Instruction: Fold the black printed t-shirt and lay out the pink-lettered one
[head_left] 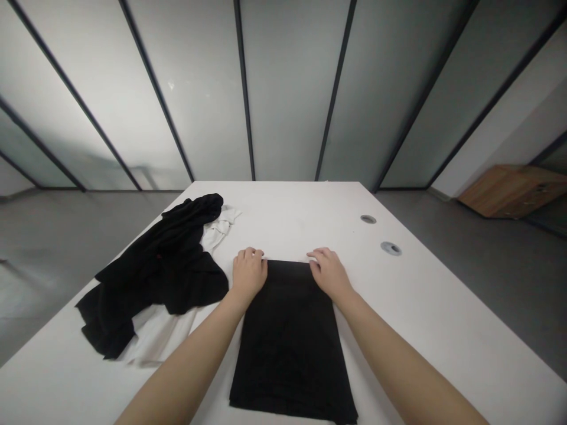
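Observation:
A black folded cloth lies flat on the white table, stretching from its near edge toward the middle. My left hand rests on the cloth's far left corner with the fingers curled down over the edge. On the far right corner sits my right hand, its fingers bent and pressed on the edge. Whether either hand pinches the fabric is hard to see.
A heap of black garments lies on the left of the table over a white garment. Two round cable grommets sit at the right. A wooden cabinet stands on the floor far right. Glass partitions are behind.

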Demonstrator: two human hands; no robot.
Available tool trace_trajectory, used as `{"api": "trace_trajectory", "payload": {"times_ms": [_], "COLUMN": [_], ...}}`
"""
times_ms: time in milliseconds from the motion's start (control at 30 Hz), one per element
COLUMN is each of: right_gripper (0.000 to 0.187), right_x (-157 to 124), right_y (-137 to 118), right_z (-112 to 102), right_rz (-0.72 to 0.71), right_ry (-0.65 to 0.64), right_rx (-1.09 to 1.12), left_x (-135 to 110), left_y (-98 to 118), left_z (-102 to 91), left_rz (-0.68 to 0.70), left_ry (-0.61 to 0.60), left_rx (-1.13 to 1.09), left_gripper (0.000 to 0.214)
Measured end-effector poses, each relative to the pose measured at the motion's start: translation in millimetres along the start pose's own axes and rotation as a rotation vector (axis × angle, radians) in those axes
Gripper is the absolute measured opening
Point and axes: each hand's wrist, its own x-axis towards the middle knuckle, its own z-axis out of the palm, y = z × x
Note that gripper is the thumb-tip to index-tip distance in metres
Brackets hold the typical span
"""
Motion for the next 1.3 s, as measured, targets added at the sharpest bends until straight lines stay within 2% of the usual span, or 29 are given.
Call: {"api": "trace_trajectory", "payload": {"times_ms": [33,100,167,233,333,433,500,567,733,833,933,1000,1100,1200,1300], "right_gripper": [0.031,0.025,0.019,0.015,0.034,0.053,0.054,0.054,0.057,0.057,0.056,0.055,0.058,0.061,0.062], "right_x": [0,-2,-5,-9,-11,-11,-8,-5,2,3,3,3,0,-7,-11], "right_y": [-6,-18,-28,-35,-36,-29,-22,-13,10,22,26,22,9,-6,-15], "right_z": [-5,-12,-13,-11,-1,11,17,21,23,22,19,16,14,16,18], "right_rz": [-0.069,-0.199,-0.265,-0.287,-0.272,-0.178,-0.091,-0.003,0.188,0.255,0.279,0.215,-0.005,-0.204,-0.249], "right_ry": [-0.056,-0.246,-0.419,-0.463,-0.367,-0.288,-0.263,-0.245,-0.159,-0.105,-0.019,0.026,-0.009,-0.199,-0.375], "right_rx": [0.071,0.174,0.163,0.062,-0.115,-0.236,-0.293,-0.331,-0.348,-0.322,-0.295,-0.264,-0.181,-0.113,-0.119], "left_x": [-1,-4,-9,-12,-14,-13,-13,-15,-20,-19,-18,-18,-17,-15,-12], "left_y": [5,14,21,24,21,17,18,22,24,19,16,16,16,14,11], "left_z": [-3.7,-7.5,-6.5,-2.3,4.8,8.9,10.0,10.5,13.1,16.2,19.5,21.2,22.7,24.1,25.4], "left_rz": [0.063,0.235,0.384,0.427,0.377,0.298,0.267,0.303,0.435,0.442,0.424,0.386,0.278,0.144,0.090], "left_ry": [-0.025,-0.133,-0.227,-0.225,-0.145,-0.103,-0.083,-0.089,-0.227,-0.259,-0.238,-0.214,-0.177,-0.146,-0.136], "left_rx": [-0.033,-0.111,-0.149,-0.119,-0.094,-0.107,-0.116,-0.142,-0.147,-0.145,-0.150,-0.135,-0.085,-0.032,-0.008], "left_gripper": [0.030,0.027,0.022,0.018,0.027,0.043,0.046,0.048,0.059,0.062,0.062,0.062,0.064,0.065,0.068]}}
